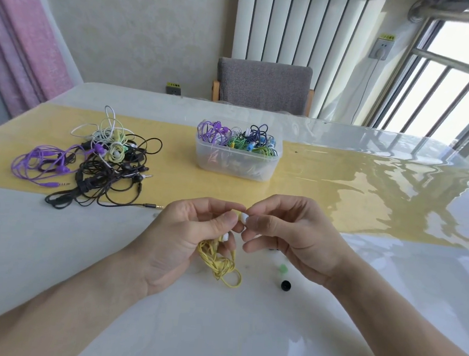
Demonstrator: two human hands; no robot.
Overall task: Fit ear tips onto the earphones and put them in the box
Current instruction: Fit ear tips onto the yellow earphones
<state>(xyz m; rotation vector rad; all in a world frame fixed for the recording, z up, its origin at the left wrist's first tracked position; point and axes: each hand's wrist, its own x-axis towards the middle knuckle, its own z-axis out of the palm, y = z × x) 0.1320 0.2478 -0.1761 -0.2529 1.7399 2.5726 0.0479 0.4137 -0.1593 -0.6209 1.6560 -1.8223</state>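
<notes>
My left hand (192,231) grips a bundle of yellow earphones (220,264), whose coiled cable hangs below the palm. Its thumb and forefinger pinch one earbud at the top. My right hand (288,233) pinches a white ear tip (243,217) against that earbud. A second white tip (225,236) shows on the other earbud, between my left fingers. The clear plastic box (236,161) stands beyond my hands, filled with several coloured earphones. A black ear tip (285,285) and a green ear tip (283,268) lie on the table under my right wrist.
A tangled pile of purple, black, white and pale green earphones (93,159) lies at the left on the yellow runner (326,186). The glossy table (214,332) reaches a grey chair (264,84) at the far side. A window with bars is at the right.
</notes>
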